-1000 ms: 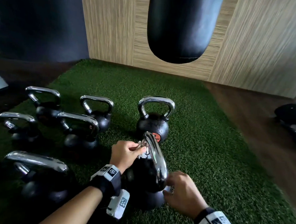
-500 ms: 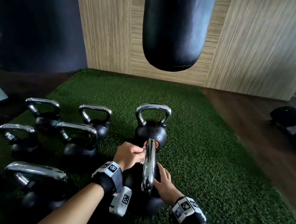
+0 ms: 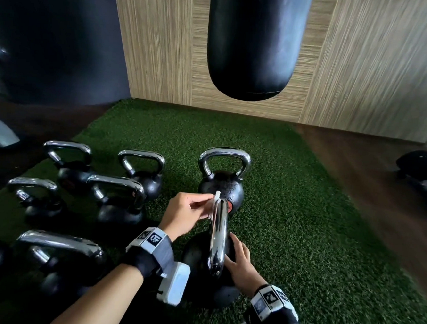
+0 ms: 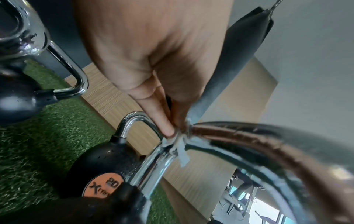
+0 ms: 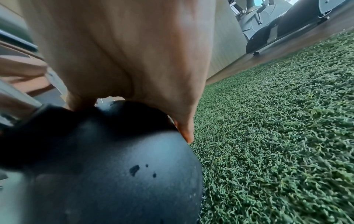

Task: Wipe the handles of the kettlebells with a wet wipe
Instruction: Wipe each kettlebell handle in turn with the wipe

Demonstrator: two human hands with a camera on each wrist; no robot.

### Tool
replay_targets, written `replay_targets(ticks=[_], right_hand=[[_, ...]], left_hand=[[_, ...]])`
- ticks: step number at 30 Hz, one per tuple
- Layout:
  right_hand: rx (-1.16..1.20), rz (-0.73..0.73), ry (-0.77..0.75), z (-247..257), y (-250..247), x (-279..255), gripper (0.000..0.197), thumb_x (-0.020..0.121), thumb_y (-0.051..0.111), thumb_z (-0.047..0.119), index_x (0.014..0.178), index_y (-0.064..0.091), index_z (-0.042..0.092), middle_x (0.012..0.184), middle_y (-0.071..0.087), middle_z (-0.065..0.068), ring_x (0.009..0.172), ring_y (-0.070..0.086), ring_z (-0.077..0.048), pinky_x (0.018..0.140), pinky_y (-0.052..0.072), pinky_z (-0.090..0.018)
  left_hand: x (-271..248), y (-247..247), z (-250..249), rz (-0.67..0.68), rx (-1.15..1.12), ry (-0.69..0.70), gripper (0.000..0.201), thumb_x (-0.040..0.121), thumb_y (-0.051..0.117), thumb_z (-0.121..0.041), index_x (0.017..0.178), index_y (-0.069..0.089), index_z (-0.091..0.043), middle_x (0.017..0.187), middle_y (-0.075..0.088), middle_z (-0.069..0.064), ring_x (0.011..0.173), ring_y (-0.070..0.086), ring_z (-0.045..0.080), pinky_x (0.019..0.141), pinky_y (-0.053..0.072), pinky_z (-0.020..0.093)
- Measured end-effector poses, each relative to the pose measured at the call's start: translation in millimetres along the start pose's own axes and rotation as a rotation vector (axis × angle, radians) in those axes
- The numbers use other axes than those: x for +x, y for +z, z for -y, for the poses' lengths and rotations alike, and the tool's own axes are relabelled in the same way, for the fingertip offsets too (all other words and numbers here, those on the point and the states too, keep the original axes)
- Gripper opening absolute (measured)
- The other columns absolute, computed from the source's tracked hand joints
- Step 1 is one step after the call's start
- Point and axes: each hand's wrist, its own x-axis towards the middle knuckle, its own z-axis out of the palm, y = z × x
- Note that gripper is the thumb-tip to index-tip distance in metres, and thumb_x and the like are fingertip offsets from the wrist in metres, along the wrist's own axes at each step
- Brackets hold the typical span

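Green artificial turf (image 3: 304,218), wood-grain wall panels (image 3: 366,58), black punching bag (image 3: 253,43) hung. Wet wipe (image 3: 215,200) pinched by left hand (image 3: 186,213) fingers against chrome handle (image 3: 218,238); round black kettlebell (image 5: 114,174) pressed under straight right hand (image 3: 239,265) fingers.

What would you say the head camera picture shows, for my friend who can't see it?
A person's left hand pinches a small white wet wipe against the far end of a chrome handle on the nearest kettlebell, while the right hand rests on its black ball. More kettlebells stand on green turf below a hanging black punching bag.
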Motion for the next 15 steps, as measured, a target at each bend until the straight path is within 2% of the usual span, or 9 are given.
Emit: replay_targets(ticks=[1,3,6,8,10,13,15], right_hand=[[-0.002,0.001,0.002,-0.7,0.3,1.3,0.073,0.098,0.06,0.035,0.157,0.02,0.024,0.161,0.015,-0.013,0.15,0.02,-0.024,0.123,0.02,-0.035],[0.0,0.003,0.001,-1.8,1.1,2.8,0.074,0.098,0.061,0.035,0.158,0.019,0.024,0.16,0.015,-0.013,0.151,0.019,-0.025,0.123,0.02,-0.037],[-0.017,0.006,-0.007,-4.1,2.0,3.8,0.074,0.098,0.061,0.035,0.158,0.019,0.024,0.16,0.014,-0.014,0.15,0.018,-0.025,0.124,0.021,-0.038],[-0.003,0.005,-0.004,-4.8,2.5,3.2,0.074,0.097,0.061,0.035,0.158,0.019,0.024,0.16,0.014,-0.013,0.149,0.021,-0.026,0.123,0.022,-0.039],[0.024,-0.008,0.006,-5.6,3.0,3.8,0.074,0.097,0.062,0.036,0.157,0.02,0.025,0.16,0.014,-0.012,0.149,0.024,-0.026,0.123,0.023,-0.041],[0.017,-0.016,0.008,-8.3,4.0,5.9,0.075,0.096,0.062,0.038,0.157,0.021,0.026,0.161,0.014,-0.012,0.15,0.022,-0.026,0.123,0.022,-0.039],[0.016,-0.009,0.004,-9.3,4.7,7.0,0.075,0.096,0.062,0.039,0.158,0.02,0.026,0.161,0.014,-0.013,0.15,0.021,-0.026,0.123,0.022,-0.04]], left_hand=[[-3.1,-3.0,2.3,0.012,0.01,0.028,0.026,0.089,0.08,-0.02,0.103,0.079,-0.042,0.11,0.079,-0.006,0.095,0.077,0.007,0.085,0.061,0.025],[-6.9,-10.5,1.5,0.029,0.118,0.085,0.024,0.089,0.08,-0.026,0.106,0.077,-0.042,0.108,0.077,-0.018,0.1,0.073,-0.002,0.091,0.057,0.021],[-5.5,-16.1,-7.2,0.079,0.121,0.076,0.022,0.086,0.082,-0.032,0.107,0.078,-0.038,0.107,0.076,-0.023,0.105,0.07,-0.005,0.096,0.053,0.02],[-8.9,-15.7,-13.1,0.062,0.095,0.042,0.021,0.083,0.084,-0.035,0.103,0.079,-0.04,0.103,0.076,-0.024,0.104,0.07,-0.007,0.093,0.052,0.016],[-17.2,-15.3,-14.8,0.076,0.024,0.0,0.018,0.08,0.086,-0.033,0.096,0.081,-0.04,0.099,0.079,-0.019,0.1,0.072,-0.003,0.088,0.052,0.013],[-32.3,-19.8,-16.3,0.194,-0.242,-0.142,0.021,0.072,0.089,-0.019,0.092,0.085,-0.021,0.098,0.081,0.007,0.091,0.077,0.015,0.081,0.062,0.024],[-39.0,-21.6,-19.2,0.243,-0.295,-0.174,0.018,0.076,0.086,-0.008,0.092,0.084,-0.013,0.098,0.08,0.014,0.087,0.077,0.019,0.076,0.063,0.026]])
